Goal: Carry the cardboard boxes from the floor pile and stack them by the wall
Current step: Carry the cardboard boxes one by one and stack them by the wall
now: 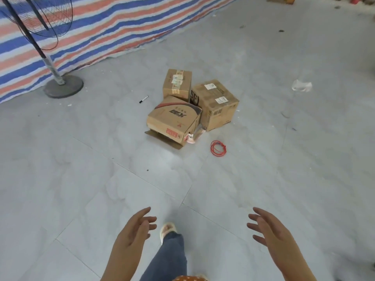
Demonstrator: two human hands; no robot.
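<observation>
While both bare hands, left hand (134, 230) and right hand (269, 232), hung apart and empty, the nearest brown cardboard box (172, 120), loose-flapped, looked light; best gripped by opposite sides

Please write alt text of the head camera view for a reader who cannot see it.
Three cardboard boxes sit clustered on a grey tiled floor, with the person's open left hand and right hand held out toward them, holding nothing. A red wire coil and a marker lie beside the boxes; a fan stand fronts a striped tarp.
</observation>
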